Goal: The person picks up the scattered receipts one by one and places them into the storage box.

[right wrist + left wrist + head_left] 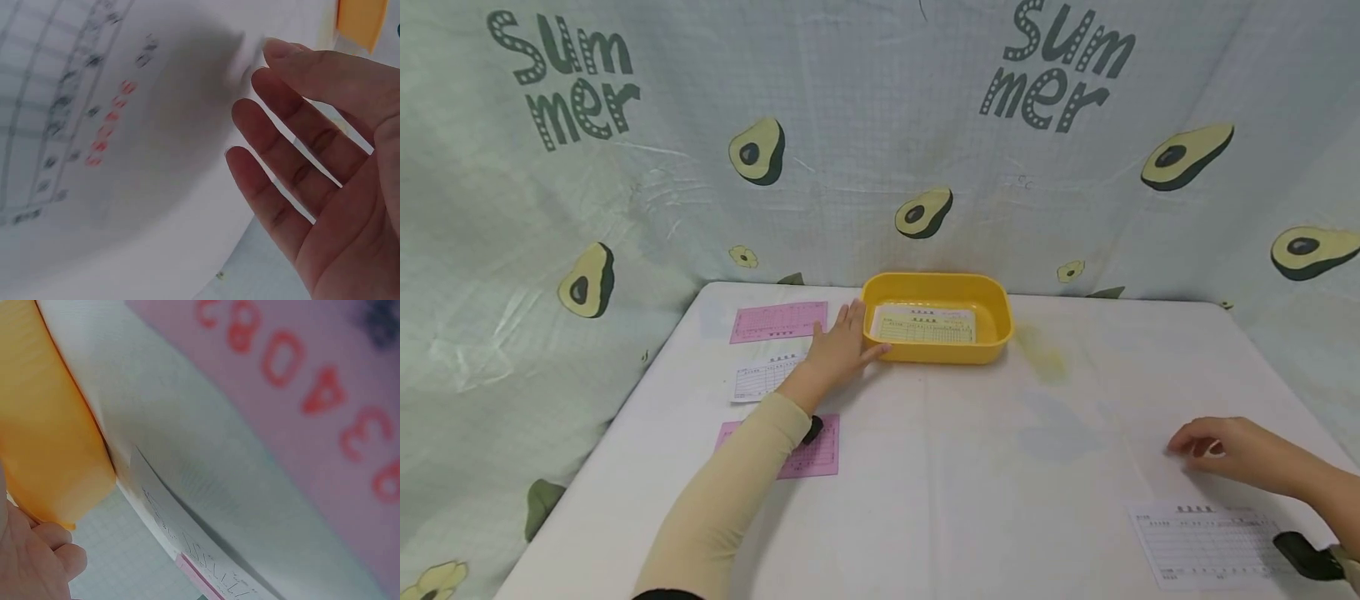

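In the head view, my left hand (841,342) is against the left side of a yellow plastic tray (943,354). Its fingers extend along the tray's left wall, and the thumb reaches across the near corner. The left wrist view has the fingers (53,540) right at the tray's rim. White and yellowish printed slips (925,325) lie inside the tray. At the right, my right hand (1243,454) hovers low over the table with loosely bent fingers and nothing between them. Just nearer than it lies a white printed slip (1210,546) with a red number, visible in the right wrist view.
Down the table's left side run a pink slip (778,322), a white slip (763,380) and another pink slip (816,454), the last two partly covered by my left arm. A white cloth-covered table (985,483) meets an avocado-print curtain (835,208) behind the tray.
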`<state>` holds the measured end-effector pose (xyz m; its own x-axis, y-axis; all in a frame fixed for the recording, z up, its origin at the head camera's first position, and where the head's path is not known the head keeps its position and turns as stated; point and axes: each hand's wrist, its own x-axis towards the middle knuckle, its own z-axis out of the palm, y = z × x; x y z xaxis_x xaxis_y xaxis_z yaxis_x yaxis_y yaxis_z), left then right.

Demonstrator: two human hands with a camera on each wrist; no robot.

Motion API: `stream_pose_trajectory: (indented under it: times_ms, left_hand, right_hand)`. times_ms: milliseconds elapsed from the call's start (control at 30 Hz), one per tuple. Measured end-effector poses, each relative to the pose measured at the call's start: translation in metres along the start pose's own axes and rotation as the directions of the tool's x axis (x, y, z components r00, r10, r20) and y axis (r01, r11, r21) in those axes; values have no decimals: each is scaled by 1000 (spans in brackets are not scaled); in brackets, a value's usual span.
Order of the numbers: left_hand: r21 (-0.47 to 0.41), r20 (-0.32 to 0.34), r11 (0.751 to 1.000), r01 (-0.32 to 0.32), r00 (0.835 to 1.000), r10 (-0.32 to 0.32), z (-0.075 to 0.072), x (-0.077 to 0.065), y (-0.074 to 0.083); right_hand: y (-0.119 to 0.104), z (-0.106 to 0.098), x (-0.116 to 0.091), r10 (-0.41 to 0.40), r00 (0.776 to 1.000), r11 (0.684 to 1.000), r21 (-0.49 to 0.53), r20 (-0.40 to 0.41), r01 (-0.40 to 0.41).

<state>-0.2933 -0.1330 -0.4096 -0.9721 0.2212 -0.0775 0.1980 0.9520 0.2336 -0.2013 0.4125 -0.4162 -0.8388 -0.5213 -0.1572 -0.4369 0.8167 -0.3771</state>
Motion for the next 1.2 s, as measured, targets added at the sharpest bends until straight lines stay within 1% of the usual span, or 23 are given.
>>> stream_pose_trajectory:
  times_ms: [67,133,333,500,667,733,833,933,1067,1200]
  left_hand:
    - [-3,-1,1000,2,1000,-2,-1,0,0]
    - [-8,-4,1000,3,1000,-3,-2,0,0]
    - [-18,-10,1000,7,1000,-7,-3,1,0]
    - [-16,-11,1000,5,1000,-6,-4,1,0]
    - [-5,-17,1000,3,1000,-3,-4,2,0]
    - [-3,-14,1000,3,1000,-3,-4,2,1]
    - [0,-10,1000,4,1000,-4,-3,2,1]
    - [-3,-7,1000,5,1000,-5,-3,1,1]
    - [-4,-4,1000,8,1000,-8,-3,0,1]
    - [-4,-3,1000,8,1000,-8,-2,0,0]
  right_hand:
    - [4,0,-4,59,998,998,5,20,-59]
    - [8,0,-9,98,995,995,8,36,-98]
    - [13,1,-21,184,979,981,51,90,-189]
    - [15,6,-26,268,955,959,61,130,-278]
    - [17,11,-29,341,923,931,74,179,-358]
    - [19,13,-31,349,919,928,66,183,-365]
    - [21,16,-34,345,922,931,62,174,-359]
    - [22,16,-36,315,935,941,73,160,-329]
    - [21,14,-39,255,957,961,75,137,-267]
    - [18,13,-41,206,971,972,86,125,-217]
